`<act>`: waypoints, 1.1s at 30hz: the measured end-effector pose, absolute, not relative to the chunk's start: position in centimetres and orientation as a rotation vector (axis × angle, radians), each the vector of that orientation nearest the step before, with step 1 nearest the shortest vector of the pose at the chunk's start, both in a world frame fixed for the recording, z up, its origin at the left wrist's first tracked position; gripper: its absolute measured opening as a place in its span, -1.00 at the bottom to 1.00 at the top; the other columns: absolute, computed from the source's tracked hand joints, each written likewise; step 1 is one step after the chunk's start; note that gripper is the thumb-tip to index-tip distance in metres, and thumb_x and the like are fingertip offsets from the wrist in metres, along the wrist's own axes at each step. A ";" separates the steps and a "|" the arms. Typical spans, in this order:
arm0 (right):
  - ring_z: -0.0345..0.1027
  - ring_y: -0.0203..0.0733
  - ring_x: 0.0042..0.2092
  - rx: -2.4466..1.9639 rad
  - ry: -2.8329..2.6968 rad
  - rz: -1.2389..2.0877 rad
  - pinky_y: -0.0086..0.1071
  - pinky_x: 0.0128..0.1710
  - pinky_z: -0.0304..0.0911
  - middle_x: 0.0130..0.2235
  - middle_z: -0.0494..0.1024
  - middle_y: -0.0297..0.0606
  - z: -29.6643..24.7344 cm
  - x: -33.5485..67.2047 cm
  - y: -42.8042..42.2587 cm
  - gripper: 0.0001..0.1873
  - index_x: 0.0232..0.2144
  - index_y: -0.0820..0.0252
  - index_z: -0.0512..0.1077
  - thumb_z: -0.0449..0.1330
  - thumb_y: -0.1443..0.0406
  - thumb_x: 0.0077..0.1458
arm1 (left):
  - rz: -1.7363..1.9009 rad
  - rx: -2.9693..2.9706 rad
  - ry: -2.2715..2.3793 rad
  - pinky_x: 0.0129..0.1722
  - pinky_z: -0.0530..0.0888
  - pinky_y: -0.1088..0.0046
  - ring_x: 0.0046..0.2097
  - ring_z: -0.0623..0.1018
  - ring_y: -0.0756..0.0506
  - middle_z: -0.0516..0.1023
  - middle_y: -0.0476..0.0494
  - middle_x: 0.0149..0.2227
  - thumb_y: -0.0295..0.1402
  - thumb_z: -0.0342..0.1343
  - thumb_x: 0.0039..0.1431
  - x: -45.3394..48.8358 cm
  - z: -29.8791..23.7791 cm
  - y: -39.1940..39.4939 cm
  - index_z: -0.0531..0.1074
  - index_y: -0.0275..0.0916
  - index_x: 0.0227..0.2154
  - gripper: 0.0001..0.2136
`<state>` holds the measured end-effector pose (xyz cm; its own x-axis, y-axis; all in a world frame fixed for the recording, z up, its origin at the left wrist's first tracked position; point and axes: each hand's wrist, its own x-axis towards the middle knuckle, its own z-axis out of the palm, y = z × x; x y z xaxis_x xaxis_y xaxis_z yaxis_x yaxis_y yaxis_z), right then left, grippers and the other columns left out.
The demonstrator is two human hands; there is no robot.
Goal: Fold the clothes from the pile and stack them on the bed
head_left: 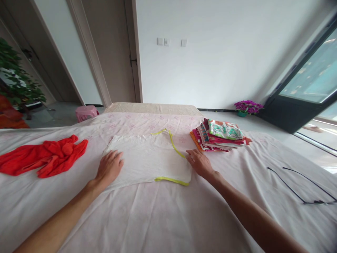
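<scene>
A white shirt with yellow-green trim [147,158] lies spread flat on the bed. My left hand [110,165] rests palm down on its left edge, fingers stretched out over the cloth. At the shirt's right edge is my right hand [200,162], its fingers extended and slightly bent, the tips by the trim. Whether those fingertips press on the cloth is hard to see. Just beyond my right hand stands a stack of folded clothes [221,135], a white, green and orange patterned piece on top. A crumpled red garment [58,154] lies to the left.
A pale sheet [158,218] with wrinkles covers the bed. Black-framed glasses [302,189] lie at the right. Past the bed are a pink stool [86,113], a pot of purple flowers [247,107], a leafy plant [18,77] and a door [107,52].
</scene>
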<state>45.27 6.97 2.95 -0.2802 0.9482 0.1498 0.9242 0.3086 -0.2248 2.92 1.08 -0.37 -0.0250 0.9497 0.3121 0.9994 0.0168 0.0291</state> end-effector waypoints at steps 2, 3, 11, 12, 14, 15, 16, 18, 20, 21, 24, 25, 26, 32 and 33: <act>0.42 -0.07 -0.03 -1.800 -2.265 0.229 -0.30 -0.10 0.24 -0.07 0.56 -0.15 3.7 45.6 7.1 -0.57 0.11 0.14 0.39 0.09 0.16 0.24 | -0.587 -2.250 -1.934 0.18 0.34 0.16 0.15 0.44 -0.22 0.49 -0.30 0.10 -0.42 -0.03 0.25 6.5 1.0 0.3 0.48 -0.27 0.02 -0.67; 0.43 -0.09 -0.07 -1.824 -2.259 0.291 -0.32 -0.15 0.23 -0.11 0.57 -0.18 4.0 45.6 7.2 -0.56 0.11 0.13 0.39 0.13 0.15 0.21 | -0.714 -2.384 -1.839 0.15 0.39 0.22 0.08 0.48 -0.16 0.52 -0.23 0.05 -0.44 -0.03 0.25 8.7 1.6 -0.3 0.49 -0.22 -0.01 -0.69; 0.42 -0.21 -0.31 -1.798 -2.169 0.664 -0.41 -0.35 0.18 -0.32 0.56 -0.30 3.6 44.8 9.3 -0.54 0.05 0.12 0.44 0.22 0.26 0.06 | -0.656 -2.949 -1.262 0.06 0.45 0.16 0.06 0.46 -0.23 0.38 -0.24 0.13 -0.22 0.22 0.16 25.8 4.0 -4.3 0.41 -0.08 0.09 -0.58; 0.40 -0.26 -0.39 -1.786 -2.108 0.774 -0.44 -0.41 0.16 -0.37 0.53 -0.32 3.5 44.7 9.5 -0.53 0.06 0.15 0.42 0.22 0.27 0.06 | -0.614 -2.934 -1.262 0.03 0.46 0.18 0.02 0.48 -0.22 0.40 -0.24 0.10 -0.26 0.18 0.19 26.8 3.8 -4.2 0.42 -0.10 0.08 -0.62; 0.32 -0.33 -0.52 -1.746 -1.977 0.981 -0.48 -0.54 0.09 -0.46 0.47 -0.38 3.7 44.4 9.9 -0.51 0.08 0.19 0.38 0.21 0.28 0.06 | -0.537 -2.909 -1.293 -0.04 0.47 0.26 -0.06 0.50 -0.17 0.46 -0.20 -0.03 -0.41 0.05 0.27 27.8 3.4 -3.6 0.47 -0.15 -0.02 -0.75; 0.28 -0.35 -0.56 -1.723 -1.920 1.045 -0.50 -0.59 0.05 -0.50 0.44 -0.41 4.0 44.0 10.1 -0.51 0.08 0.21 0.37 0.21 0.29 0.07 | -0.506 -2.908 -1.319 -0.07 0.47 0.30 -0.11 0.51 -0.14 0.47 -0.18 -0.10 -0.47 -0.01 0.28 27.9 3.3 -3.2 0.49 -0.18 -0.09 -0.77; 0.25 -0.36 -0.58 -1.697 -1.875 1.082 -0.51 -0.62 0.02 -0.53 0.41 -0.43 4.3 43.6 10.3 -0.51 0.08 0.23 0.36 0.21 0.29 0.07 | -0.490 -2.913 -1.354 -0.10 0.47 0.34 -0.14 0.51 -0.12 0.48 -0.16 -0.15 -0.52 -0.05 0.29 27.8 3.2 -2.9 0.50 -0.20 -0.15 -0.76; 0.24 -0.36 -0.60 -1.642 -1.811 1.134 -0.52 -0.64 0.01 -0.56 0.39 -0.46 5.0 42.2 10.6 -0.53 0.07 0.24 0.36 0.21 0.30 0.08 | -0.534 -2.921 -1.468 -0.12 0.46 0.39 -0.16 0.51 -0.09 0.48 -0.15 -0.19 -0.56 -0.06 0.27 27.2 3.2 -2.6 0.50 -0.22 -0.18 -0.75; 0.27 -0.35 -0.59 -1.591 -1.765 1.214 -0.53 -0.64 0.04 -0.54 0.43 -0.42 5.5 40.6 10.9 -0.55 0.07 0.25 0.35 0.19 0.28 0.12 | -0.657 -2.895 -1.632 -0.12 0.45 0.44 -0.17 0.52 -0.06 0.48 -0.13 -0.18 -0.56 -0.04 0.26 26.0 3.5 -2.7 0.49 -0.22 -0.16 -0.76; 0.31 -0.34 -0.57 -1.564 -1.749 1.261 -0.53 -0.63 0.08 -0.51 0.47 -0.39 5.5 39.8 11.0 -0.56 0.08 0.24 0.35 0.17 0.27 0.15 | -0.710 -2.872 -1.709 -0.12 0.45 0.45 -0.17 0.53 -0.05 0.49 -0.12 -0.17 -0.55 -0.03 0.26 25.4 3.7 -2.9 0.49 -0.21 -0.16 -0.77; 0.40 -0.31 -0.46 -1.494 -1.763 1.250 -0.50 -0.51 0.23 -0.37 0.57 -0.28 5.0 38.4 11.0 -0.62 0.06 0.23 0.36 0.13 0.30 0.18 | -0.709 -2.795 -1.863 -0.13 0.45 0.43 -0.19 0.54 -0.06 0.50 -0.10 -0.22 -0.47 -0.03 0.30 23.3 4.4 -3.7 0.49 -0.20 -0.23 -0.81; 0.42 -0.30 -0.42 -1.469 -1.807 1.159 -0.47 -0.45 0.27 -0.35 0.59 -0.28 4.7 38.2 10.9 -0.65 0.02 0.22 0.40 0.13 0.32 0.17 | -0.676 -2.777 -1.874 -0.12 0.45 0.41 -0.18 0.53 -0.07 0.50 -0.10 -0.23 -0.44 -0.03 0.31 22.7 4.5 -4.0 0.50 -0.20 -0.24 -0.82; 0.44 -0.28 -0.37 -1.432 -1.868 1.033 -0.44 -0.37 0.31 -0.34 0.59 -0.28 4.3 38.2 10.6 -0.69 -0.02 0.20 0.43 0.13 0.34 0.17 | -0.643 -2.759 -1.866 -0.11 0.45 0.38 -0.17 0.53 -0.09 0.50 -0.11 -0.24 -0.42 -0.02 0.31 22.2 4.4 -4.3 0.50 -0.20 -0.24 -0.82; 0.36 -0.07 0.06 -1.121 -2.398 0.270 -0.17 0.12 0.21 -0.01 0.54 -0.12 2.2 38.6 7.2 -0.67 0.03 0.17 0.44 0.12 0.35 0.22 | -0.671 -2.838 -1.702 -0.03 0.45 0.37 -0.10 0.50 -0.08 0.47 -0.11 -0.17 -0.51 0.05 0.22 20.4 3.2 -4.6 0.49 -0.14 -0.12 -0.76; 0.30 -0.04 0.13 -1.118 -2.465 0.186 -0.13 0.17 0.16 0.05 0.50 -0.09 2.0 38.7 6.8 -0.64 0.08 0.17 0.41 0.11 0.33 0.24 | -0.707 -2.875 -1.670 -0.04 0.46 0.39 -0.11 0.50 -0.07 0.48 -0.10 -0.16 -0.52 0.05 0.21 20.0 3.0 -4.5 0.49 -0.13 -0.10 -0.74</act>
<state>38.69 6.78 2.00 -0.5853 0.7434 0.3236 0.6863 0.6668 -0.2905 19.99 -4.55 3.05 0.4403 0.8703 0.2206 0.7644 -0.4923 0.4165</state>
